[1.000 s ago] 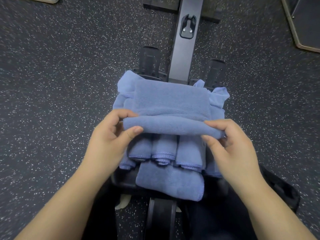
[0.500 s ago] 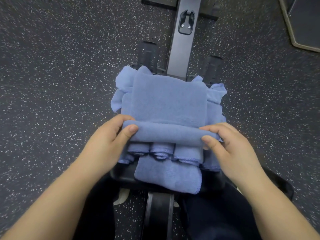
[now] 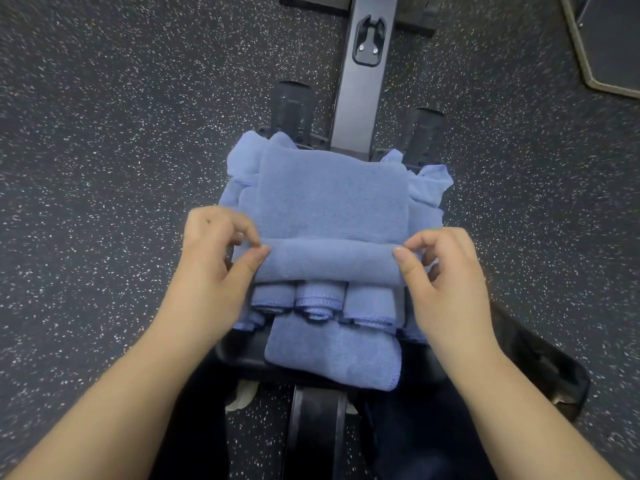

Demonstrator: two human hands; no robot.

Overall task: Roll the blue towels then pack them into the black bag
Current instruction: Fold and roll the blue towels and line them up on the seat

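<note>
Here, in the head view, both hands work on 1 blue towel (image 3: pixel 332 206) lying flat on top of a pile of other blue towels. The left hand (image 3: pixel 214 258) pinches the left end of the towel's rolled near edge, thumb below and curled fingers on top, clamped on the cloth. The right hand (image 3: pixel 446 275) pinches the right end the same way, thumb against the roll and fingers bent over it. The roll runs left to right between the 2 hands, while the far part of the towel is still flat. Just under it, at the near side, 3 rolled towels (image 3: pixel 318 301) show their ends side by side, and a folded towel (image 3: pixel 332 355) lies nearer still. The pile sits on a dark seat on a grey rail (image 3: pixel 360 81) above a speckled floor (image 3: pixel 104 150). A black bag (image 3: pixel 540 375) lies at the near right, beside the right forearm.
</note>
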